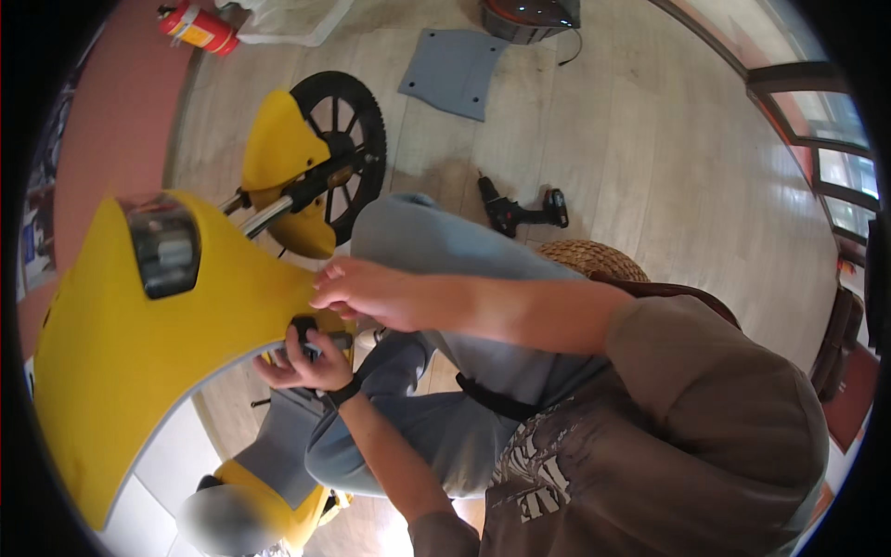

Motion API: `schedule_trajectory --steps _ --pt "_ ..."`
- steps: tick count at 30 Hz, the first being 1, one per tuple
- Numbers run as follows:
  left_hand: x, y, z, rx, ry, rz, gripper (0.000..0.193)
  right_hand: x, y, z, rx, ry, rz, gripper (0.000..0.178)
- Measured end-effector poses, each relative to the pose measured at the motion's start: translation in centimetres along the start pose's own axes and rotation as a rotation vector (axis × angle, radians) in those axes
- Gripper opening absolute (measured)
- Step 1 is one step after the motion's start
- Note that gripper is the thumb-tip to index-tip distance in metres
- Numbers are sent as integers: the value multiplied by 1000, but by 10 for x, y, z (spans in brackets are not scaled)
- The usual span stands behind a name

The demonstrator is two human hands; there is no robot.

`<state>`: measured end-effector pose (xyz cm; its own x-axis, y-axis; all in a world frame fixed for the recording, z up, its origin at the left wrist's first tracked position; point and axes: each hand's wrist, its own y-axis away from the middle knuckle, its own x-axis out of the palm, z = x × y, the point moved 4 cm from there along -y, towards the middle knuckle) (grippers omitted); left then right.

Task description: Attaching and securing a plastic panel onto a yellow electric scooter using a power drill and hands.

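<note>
A large yellow scooter front panel (176, 334) with a dark headlight window (165, 244) fills the left side of the view. At its right edge my left hand (311, 364), with a dark band on the wrist, has its fingers bent around a small black part (304, 327). Just above it, my right hand (357, 292) is closed with its fingertips bunched beside the panel's edge. Whether anything is pinched in those fingers is hidden. Behind the panel, the fork tubes (266, 219) lead to a black front wheel (372, 121) with a yellow fender (278, 139).
A black cordless drill (515, 209) lies on the wood-look floor. Farther off are a grey flat panel (452, 72), a dark glossy case (529, 19) with a cable, and a red fire extinguisher (206, 30). A woven seat (594, 255) shows beside my leg.
</note>
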<state>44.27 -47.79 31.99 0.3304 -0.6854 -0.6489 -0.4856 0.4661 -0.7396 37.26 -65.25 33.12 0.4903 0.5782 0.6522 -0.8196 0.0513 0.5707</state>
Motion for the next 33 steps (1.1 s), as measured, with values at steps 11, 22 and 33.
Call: schedule_trajectory --steps 11,22,33 --pt "-2 -2 -8 -23 -11 49 32 -416 -10 -41 419 1738 -446 74" --pt "-5 6 1 -111 21 60 29 -439 -30 -131 365 1691 -639 76" --pt "-1 0 -6 -146 84 27 30 -311 10 38 -149 1715 -740 45"
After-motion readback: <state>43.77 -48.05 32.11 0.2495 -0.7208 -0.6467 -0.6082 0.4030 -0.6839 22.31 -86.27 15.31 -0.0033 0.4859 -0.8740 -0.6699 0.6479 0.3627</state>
